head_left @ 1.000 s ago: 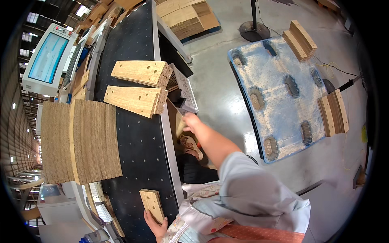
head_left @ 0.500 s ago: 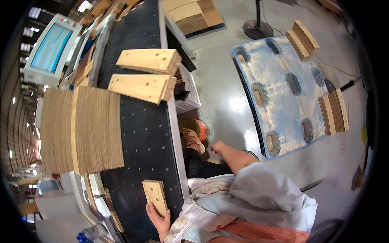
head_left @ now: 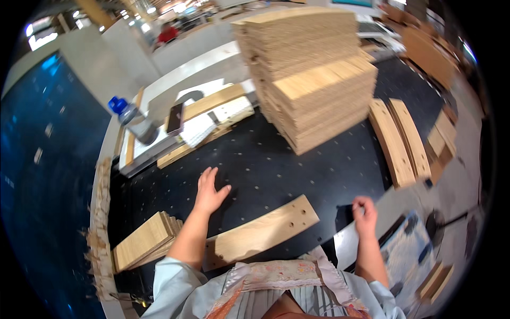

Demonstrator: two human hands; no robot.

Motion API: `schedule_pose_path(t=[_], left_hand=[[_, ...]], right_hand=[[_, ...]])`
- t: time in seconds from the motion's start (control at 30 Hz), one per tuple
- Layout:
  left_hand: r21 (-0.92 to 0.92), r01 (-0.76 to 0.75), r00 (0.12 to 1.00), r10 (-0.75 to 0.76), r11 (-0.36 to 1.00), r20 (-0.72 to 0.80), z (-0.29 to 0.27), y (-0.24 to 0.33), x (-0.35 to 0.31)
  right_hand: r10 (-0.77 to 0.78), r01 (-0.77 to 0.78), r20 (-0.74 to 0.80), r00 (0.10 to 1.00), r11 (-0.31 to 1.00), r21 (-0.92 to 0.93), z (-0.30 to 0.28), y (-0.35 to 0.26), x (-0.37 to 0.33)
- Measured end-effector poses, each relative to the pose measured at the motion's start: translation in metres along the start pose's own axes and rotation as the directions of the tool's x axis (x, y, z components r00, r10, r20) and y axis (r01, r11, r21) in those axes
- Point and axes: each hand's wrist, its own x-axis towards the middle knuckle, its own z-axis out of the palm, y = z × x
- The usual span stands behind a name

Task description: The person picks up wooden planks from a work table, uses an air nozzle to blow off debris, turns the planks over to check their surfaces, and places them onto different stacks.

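My left hand [head_left: 210,192] is over the black table [head_left: 255,170], fingers spread, with nothing in it. Below it, close to my body, a curved wooden slat [head_left: 263,229] with drilled holes at its ends lies flat, its left end partly behind my forearm. At the table's right edge hangs my right hand [head_left: 364,208], its fingers curled and nothing visible in them. A small pile of wooden boards [head_left: 143,243] is left of my left forearm. Farther off stands a tall stack of wooden boards [head_left: 324,109].
Two piles of curved slats [head_left: 393,146] rest at the table's right. A bottle with a blue cap [head_left: 135,122], a phone [head_left: 175,118] and papers [head_left: 199,135] sit on a ledge at the far left. A blue pallet [head_left: 406,247] is on the floor at right.
My view has swung left toward the table. The left hand has let go of the board and is spread above the table. My right hand has come up beside the table edge.
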Motion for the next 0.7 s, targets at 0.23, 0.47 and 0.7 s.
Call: schedule_pose_path(t=[0.23,0.47,0.7], left_hand=[[0.129,0.727,0.684,-0.728,0.675,-0.044,-0.015,-0.135,0.097],[-0.207,0.937,0.222,-0.937,0.282,-0.270,-0.026,-0.260,0.149],[-0.108,0.861,0.352,-0.735,0.497,-0.580,-0.008,-0.196,0.125]], right_hand=[[-0.140,0.164,0.111,0.984,0.951,-0.260,0.049,-0.012,-0.002],[-0.098,0.138,0.140,0.985,0.938,-0.319,0.050,-0.024,0.001],[-0.106,0.150,0.141,0.984,0.925,-0.348,0.050,-0.027,0.003]])
